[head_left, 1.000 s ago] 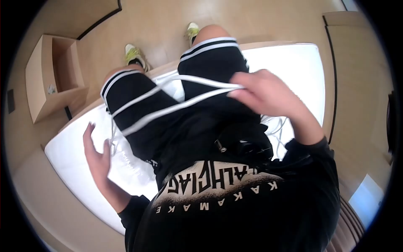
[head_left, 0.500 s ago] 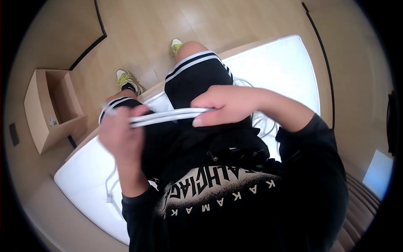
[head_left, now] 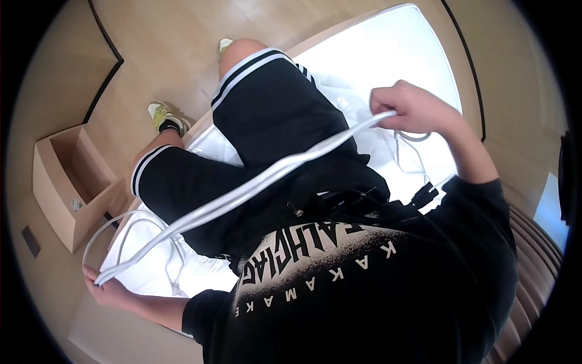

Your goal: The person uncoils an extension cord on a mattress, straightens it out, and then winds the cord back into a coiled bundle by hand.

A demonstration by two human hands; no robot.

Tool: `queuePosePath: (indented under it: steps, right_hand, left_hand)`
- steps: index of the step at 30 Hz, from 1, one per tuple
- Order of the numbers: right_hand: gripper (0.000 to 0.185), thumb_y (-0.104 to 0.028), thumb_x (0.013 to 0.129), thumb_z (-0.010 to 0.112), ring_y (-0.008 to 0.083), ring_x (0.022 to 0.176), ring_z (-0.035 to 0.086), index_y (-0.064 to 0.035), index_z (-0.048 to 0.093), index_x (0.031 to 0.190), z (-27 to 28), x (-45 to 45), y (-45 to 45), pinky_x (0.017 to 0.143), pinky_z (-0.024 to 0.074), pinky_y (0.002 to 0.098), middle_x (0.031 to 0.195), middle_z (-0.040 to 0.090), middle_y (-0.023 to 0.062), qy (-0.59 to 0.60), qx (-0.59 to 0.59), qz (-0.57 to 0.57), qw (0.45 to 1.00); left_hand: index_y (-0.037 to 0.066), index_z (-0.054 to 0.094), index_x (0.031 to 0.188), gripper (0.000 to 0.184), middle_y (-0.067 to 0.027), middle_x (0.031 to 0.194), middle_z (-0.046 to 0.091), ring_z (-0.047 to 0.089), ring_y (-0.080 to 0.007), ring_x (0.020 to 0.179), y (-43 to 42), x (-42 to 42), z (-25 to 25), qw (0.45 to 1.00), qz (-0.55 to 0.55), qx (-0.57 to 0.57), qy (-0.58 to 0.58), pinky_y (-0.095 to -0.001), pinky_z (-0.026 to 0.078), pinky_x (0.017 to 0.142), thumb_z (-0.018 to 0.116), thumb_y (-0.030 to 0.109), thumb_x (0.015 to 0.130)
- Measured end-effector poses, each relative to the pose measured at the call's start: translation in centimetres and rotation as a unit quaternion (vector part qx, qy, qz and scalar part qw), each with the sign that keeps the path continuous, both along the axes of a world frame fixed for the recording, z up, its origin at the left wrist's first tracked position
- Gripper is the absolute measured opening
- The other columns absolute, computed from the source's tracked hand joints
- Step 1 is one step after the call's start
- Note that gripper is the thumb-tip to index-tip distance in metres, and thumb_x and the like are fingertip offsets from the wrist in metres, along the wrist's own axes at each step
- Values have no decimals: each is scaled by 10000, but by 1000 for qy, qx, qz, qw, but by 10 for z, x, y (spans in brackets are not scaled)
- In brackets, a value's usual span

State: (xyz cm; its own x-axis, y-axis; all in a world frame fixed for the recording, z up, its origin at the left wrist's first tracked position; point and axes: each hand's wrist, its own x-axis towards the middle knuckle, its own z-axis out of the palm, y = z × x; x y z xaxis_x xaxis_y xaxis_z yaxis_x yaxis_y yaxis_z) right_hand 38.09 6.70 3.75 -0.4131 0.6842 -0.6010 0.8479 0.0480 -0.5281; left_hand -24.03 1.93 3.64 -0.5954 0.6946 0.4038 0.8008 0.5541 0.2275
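A doubled white cable stretches diagonally across my lap between both hands. At the far left, my left hand is closed on its lower end, where a loop of the cable curls up and hangs over the bed. My right hand, raised at the right above the white mattress, is shut round the other end in a fist. More cable trails below that hand, near a black plug beside my sleeve.
I sit on a white mattress in black shorts. An open wooden box stands at the left by the wall. Wood-look floor lies ahead, and a ribbed brown surface is at the lower right.
My hands have moved far apart, the left one down and left, the right one up and right. The cable strands between them are now drawn out long.
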Motion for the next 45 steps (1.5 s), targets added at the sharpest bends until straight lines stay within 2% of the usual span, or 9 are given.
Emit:
queuePosePath:
  steps: [8, 15, 20, 23, 24, 25, 31, 36, 45]
  right_hand:
    - [138, -157, 908, 585, 147, 603, 610, -35, 544, 958, -21, -15, -25, 567, 472, 277, 688, 616, 41, 204, -306, 25, 930]
    - [120, -149, 964, 433, 105, 596, 557, -71, 523, 973, -40, -64, 4, 584, 488, 246, 646, 484, -6, 216, -290, -123, 924]
    - [126, -124, 924, 431, 101, 593, 529, -59, 532, 962, -36, -100, 29, 594, 480, 252, 657, 475, -14, 177, -294, -107, 933]
    - [202, -211, 926, 473, 122, 595, 478, -22, 540, 957, -40, -135, 34, 618, 452, 295, 661, 458, -8, 242, -313, -99, 913]
    - [241, -245, 930, 483, 129, 588, 460, -13, 542, 957, -41, -148, 35, 626, 443, 312, 659, 450, -5, 271, -319, -101, 902]
    - [234, -229, 914, 501, 126, 566, 413, 0, 537, 883, -41, -162, 36, 619, 437, 302, 663, 455, -5, 312, -293, -88, 900]
    - [415, -250, 831, 688, 139, 669, 582, 5, 522, 1112, -62, -112, 16, 636, 454, 294, 739, 609, 48, 336, -212, -31, 917]
    - [234, -126, 769, 685, 296, 678, 651, -81, 574, 969, -84, -89, -7, 608, 503, 388, 641, 597, 96, 73, 61, 137, 986]
    - [196, -41, 795, 696, 215, 749, 665, -92, 600, 958, -87, 16, 9, 792, 538, 317, 782, 652, 87, -127, 282, -25, 951]
  left_hand:
    - [110, 653, 1169, 421, -213, 1065, 658, 621, -364, 998, -17, -97, -57, 986, -29, -150, 64, -413, 486, 867, 514, 439, 946]
    - [169, 437, 1391, 704, -203, 1234, 592, 553, -359, 1160, -15, 4, -26, 871, -32, -485, 69, -439, 454, 945, 745, 308, 774]
    - [100, 451, 1383, 791, -170, 1284, 569, 532, -324, 1205, 8, 129, 32, 944, -274, -182, -7, -415, 422, 996, 822, 242, 698]
    - [38, 484, 1320, 831, -161, 1354, 489, 515, -326, 1197, 41, 221, -2, 842, -476, -55, -249, -403, 387, 1020, 867, 240, 611]
    - [66, 492, 1318, 778, -174, 1209, 577, 562, -327, 1097, 58, 241, -7, 796, -590, -128, -49, -419, 451, 916, 826, 203, 629]
    - [73, 531, 1251, 645, -159, 948, 653, 614, -331, 890, 78, 281, -22, 698, -675, -201, -129, -427, 490, 763, 772, 190, 665]
    - [74, 608, 856, 247, -107, 672, 598, 607, -299, 633, 77, 264, -49, 721, -642, -230, -120, -374, 442, 535, 733, 255, 745]
    - [43, 607, 727, 269, -84, 613, 513, 532, -262, 551, 65, 229, -37, 753, -625, -132, -159, -341, 396, 505, 806, 215, 668]
    - [30, 546, 718, 405, -80, 588, 421, 418, -228, 489, 28, 160, -7, 818, -566, -89, -55, -332, 289, 463, 768, 368, 705]
